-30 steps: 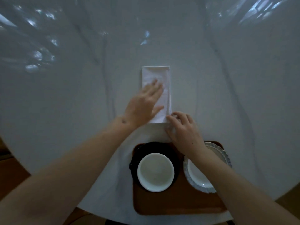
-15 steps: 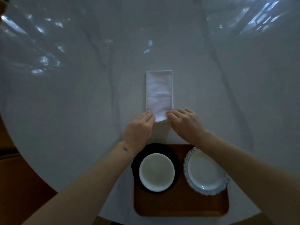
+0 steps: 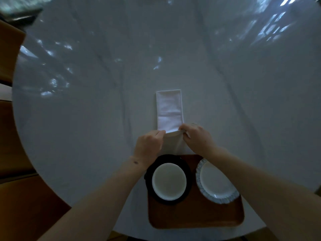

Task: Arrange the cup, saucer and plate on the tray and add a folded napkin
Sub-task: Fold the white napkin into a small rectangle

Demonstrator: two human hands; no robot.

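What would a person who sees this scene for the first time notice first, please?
Probably the white napkin in the middle of the pale round table, its near edge lifted by the left hand and right hand. Next, the brown tray closest to the person, carrying a white cup on a black saucer beside a frilled plate.

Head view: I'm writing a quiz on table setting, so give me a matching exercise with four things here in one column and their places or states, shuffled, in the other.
Things:
1. napkin
2. cup
3. scalloped plate
4. tray

Places or states:
A. on the tray's right side
B. near edge pinched by the left hand and the right hand
C. on the black saucer
D. at the table's near edge

Pairs: 1-B, 2-C, 3-A, 4-D
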